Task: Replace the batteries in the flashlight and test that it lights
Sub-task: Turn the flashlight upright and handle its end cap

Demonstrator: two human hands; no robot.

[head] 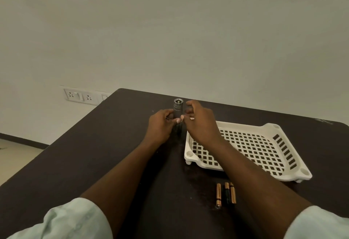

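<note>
A small grey metal flashlight (177,108) stands upright on the dark table (94,153), its open end facing up. My left hand (160,125) grips its lower barrel from the left. My right hand (200,121) is close on the right with loosely curved fingers. Its fingertips stay a little off the flashlight's head, and its thumb tip is low by the barrel. Three copper-and-black batteries (227,193) lie side by side near the table's front, partly behind my right forearm.
A white perforated plastic tray (190,155) sits right of the flashlight, under my right forearm, with nothing visible in it. A wall socket panel (81,96) is mounted behind the table's far left corner. The table's left edge drops to the floor.
</note>
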